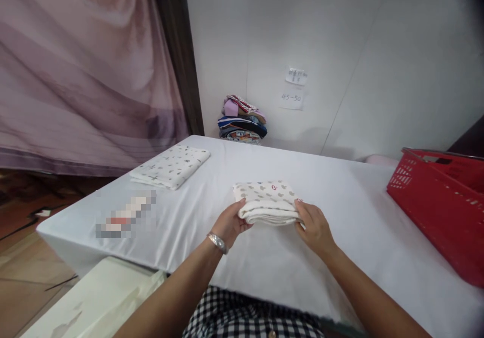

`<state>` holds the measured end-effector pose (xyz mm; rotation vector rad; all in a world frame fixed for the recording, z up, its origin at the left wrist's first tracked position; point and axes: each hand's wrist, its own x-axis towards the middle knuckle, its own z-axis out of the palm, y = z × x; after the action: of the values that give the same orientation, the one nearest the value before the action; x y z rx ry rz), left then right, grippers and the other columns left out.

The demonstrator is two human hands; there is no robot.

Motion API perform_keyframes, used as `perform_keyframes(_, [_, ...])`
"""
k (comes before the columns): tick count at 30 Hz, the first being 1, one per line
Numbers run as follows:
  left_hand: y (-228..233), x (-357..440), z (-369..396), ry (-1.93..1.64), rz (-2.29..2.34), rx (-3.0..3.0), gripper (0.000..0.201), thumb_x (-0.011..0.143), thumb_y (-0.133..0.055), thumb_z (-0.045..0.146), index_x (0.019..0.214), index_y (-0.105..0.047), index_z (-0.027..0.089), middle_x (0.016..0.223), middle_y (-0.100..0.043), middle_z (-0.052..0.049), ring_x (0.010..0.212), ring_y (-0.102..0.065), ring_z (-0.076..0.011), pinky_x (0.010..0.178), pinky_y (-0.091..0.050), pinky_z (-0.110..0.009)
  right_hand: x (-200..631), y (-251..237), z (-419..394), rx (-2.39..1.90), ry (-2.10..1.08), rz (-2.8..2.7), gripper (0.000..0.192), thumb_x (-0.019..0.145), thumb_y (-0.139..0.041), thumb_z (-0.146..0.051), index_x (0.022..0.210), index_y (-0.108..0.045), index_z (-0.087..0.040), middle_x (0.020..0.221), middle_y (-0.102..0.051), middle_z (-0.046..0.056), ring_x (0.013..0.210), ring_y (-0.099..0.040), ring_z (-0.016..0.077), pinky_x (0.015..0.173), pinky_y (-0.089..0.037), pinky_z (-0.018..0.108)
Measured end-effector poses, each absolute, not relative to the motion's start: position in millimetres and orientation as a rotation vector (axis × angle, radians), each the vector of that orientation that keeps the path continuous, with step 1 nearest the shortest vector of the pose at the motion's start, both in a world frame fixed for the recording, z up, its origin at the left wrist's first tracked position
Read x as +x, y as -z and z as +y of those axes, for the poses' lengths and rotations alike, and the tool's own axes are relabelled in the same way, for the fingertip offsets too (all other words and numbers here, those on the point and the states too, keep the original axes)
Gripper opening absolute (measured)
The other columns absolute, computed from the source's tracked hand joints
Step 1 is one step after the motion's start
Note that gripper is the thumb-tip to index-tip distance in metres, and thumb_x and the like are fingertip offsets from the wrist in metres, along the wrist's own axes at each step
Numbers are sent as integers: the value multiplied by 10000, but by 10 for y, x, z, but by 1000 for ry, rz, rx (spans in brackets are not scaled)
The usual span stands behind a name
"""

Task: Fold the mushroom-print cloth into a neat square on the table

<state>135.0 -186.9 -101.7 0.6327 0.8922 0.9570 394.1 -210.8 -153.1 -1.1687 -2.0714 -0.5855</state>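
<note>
Two hands, left (230,223) and right (314,227), grip the ends of a folded cloth (266,202) mid-desk (340,192). It looks fully folded; another folded cloth (171,165) lies far left, a red basket (440,204) right.

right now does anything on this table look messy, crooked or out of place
Nothing much stands out. The folded cloth sits neatly between the left hand and right hand, and a second folded cloth lies flat near the far left corner. Only the pile of clothes against the wall looks loosely heaped.
</note>
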Motion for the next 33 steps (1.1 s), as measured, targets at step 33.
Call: perform_keyframes(33, [711,1450,97,-898,1523,1455,264,613,-747,337,751,-596,169,681,-633,-18,650,-582,-159,605,-411,-236,4257,735,-708,-1756,-1062,-1739,574,720,-647,-324,1264,-534,-182,1067,-651,108,907,-639,230,806,-498,341])
